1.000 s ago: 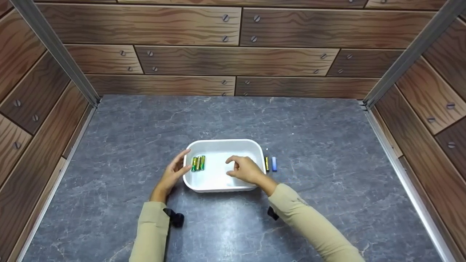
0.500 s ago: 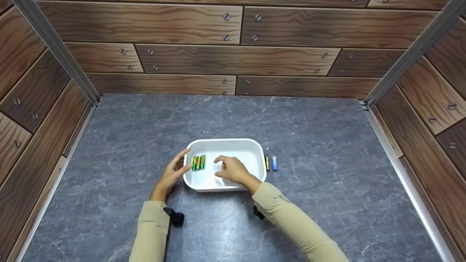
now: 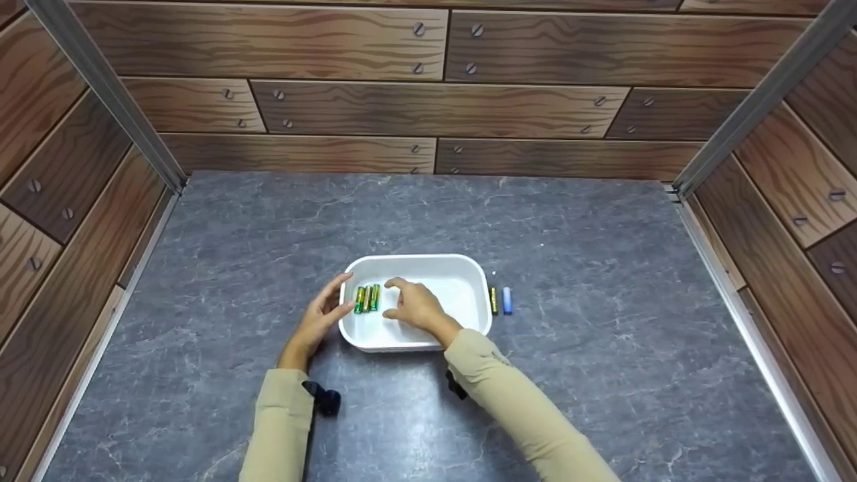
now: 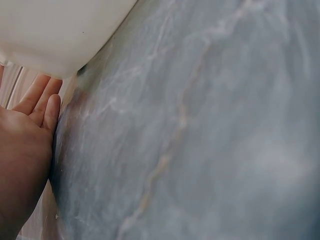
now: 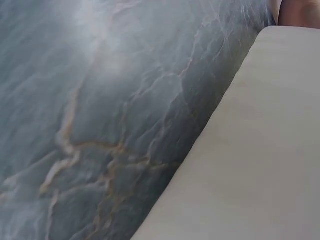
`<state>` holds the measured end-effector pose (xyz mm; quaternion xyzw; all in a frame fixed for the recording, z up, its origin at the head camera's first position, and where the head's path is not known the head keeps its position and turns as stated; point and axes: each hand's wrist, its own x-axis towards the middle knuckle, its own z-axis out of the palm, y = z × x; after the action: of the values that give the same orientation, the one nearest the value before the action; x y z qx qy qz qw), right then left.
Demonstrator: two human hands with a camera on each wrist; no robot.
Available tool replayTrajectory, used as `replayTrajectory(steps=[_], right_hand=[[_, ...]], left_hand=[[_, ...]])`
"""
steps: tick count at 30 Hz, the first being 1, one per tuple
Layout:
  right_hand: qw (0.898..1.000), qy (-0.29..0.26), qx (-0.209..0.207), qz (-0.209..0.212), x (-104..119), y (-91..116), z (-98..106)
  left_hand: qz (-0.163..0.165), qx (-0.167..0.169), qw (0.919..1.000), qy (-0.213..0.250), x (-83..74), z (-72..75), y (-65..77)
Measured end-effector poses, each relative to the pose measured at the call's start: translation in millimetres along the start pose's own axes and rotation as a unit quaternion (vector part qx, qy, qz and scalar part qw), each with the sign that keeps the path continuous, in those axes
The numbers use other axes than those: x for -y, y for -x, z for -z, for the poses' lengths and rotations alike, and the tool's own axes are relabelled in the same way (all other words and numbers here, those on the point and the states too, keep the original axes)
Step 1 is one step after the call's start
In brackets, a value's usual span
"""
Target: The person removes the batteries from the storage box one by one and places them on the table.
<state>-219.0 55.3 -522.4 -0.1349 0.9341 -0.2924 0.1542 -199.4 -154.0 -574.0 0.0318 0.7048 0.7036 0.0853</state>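
A white plastic tray [image 3: 462, 294] stands on the grey table. Inside, near its left end, three green-and-gold batteries [image 3: 367, 299] lie side by side. My left hand [image 3: 320, 316] is at the tray's left end, thumb and index finger apart at the rim; in the left wrist view its straight fingers [image 4: 34, 98] reach up to the tray wall. Over the inside of the tray is my right hand [image 3: 416, 304], just right of the batteries. Its thumb and index finger are spread apart towards them, with nothing visible between; its other fingers are mostly hidden.
Outside the tray's right end, a black-and-gold battery [image 3: 493, 301] and a blue-and-white battery [image 3: 507, 300] lie on the marbled table [image 3: 602, 301]. Wood-patterned walls [image 3: 428, 107] enclose the table at the back and both sides.
My right hand has moved left across the tray, from its right half to close beside the three batteries. The left hand, tray and batteries stay where they were.
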Motion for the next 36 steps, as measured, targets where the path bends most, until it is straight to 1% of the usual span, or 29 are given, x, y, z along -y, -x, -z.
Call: replayTrajectory(steps=[5,9,16,20,25,32,36], right_hand=[[1.0,0.004,0.002,-0.019,2.4,-7.4,-4.2],[1.0,0.004,0.006,-0.028,4.8,-10.1,-8.2],[0.999,-0.007,0.012,-0.033,7.3,-11.4,-15.7],[0.999,-0.009,0.012,-0.035,7.7,-12.0,-19.8],[0.999,-0.006,0.002,-0.04,9.8,-12.9,-22.4],[0.999,0.005,-0.001,-0.053,13.3,-14.9,-24.9],[0.999,0.002,-0.001,-0.05,14.1,-15.5,-25.5]], left_hand=[[-0.007,0.008,0.9999,0.009,2.2,0.4,0.0],[-0.012,0.006,0.9998,0.011,4.0,0.6,0.8],[-0.015,0.006,0.9999,0.001,5.0,1.1,2.5],[-0.017,0.006,0.9998,0.006,4.2,1.5,2.6],[-0.021,0.009,0.9997,0.006,4.1,1.1,1.6],[-0.028,0.016,0.9992,0.023,4.2,0.3,0.0],[-0.03,0.013,0.9992,0.023,4.1,1.1,-0.8]])
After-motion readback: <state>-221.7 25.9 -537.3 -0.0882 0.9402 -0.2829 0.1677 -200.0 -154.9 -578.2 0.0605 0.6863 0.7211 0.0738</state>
